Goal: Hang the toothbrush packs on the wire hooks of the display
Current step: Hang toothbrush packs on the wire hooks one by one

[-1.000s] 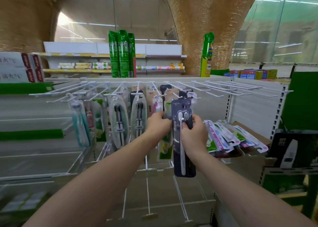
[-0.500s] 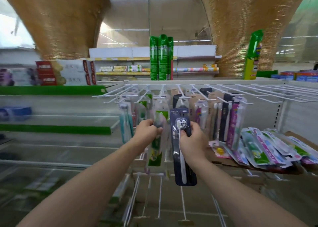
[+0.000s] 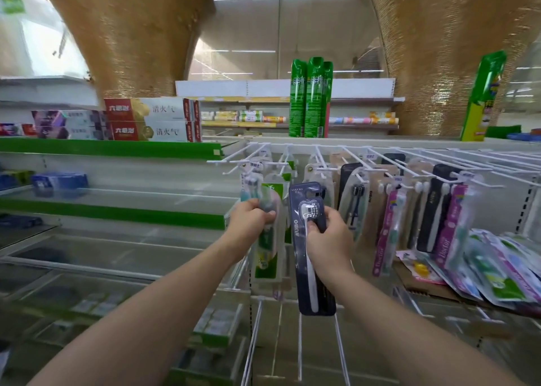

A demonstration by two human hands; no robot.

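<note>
Left hand (image 3: 251, 216) curled round a green-and-white pack (image 3: 268, 233) hanging at the left end of the wire hooks (image 3: 351, 163). Right hand (image 3: 329, 239) pinching the dark navy pack (image 3: 311, 248), upright below the hooks, not yet hung. Further right: many packs already up, a loose pile (image 3: 497, 268) at the display's right edge probably still waiting.

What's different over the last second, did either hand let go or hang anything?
Nothing hung or released. The camera swung left, so the display sits further right in view. The left hand moved from the pink pack to grip the clear green-and-white hanging pack. The right hand holds the dark navy AUBO toothbrush pack as before, off the white wire hooks.
</note>
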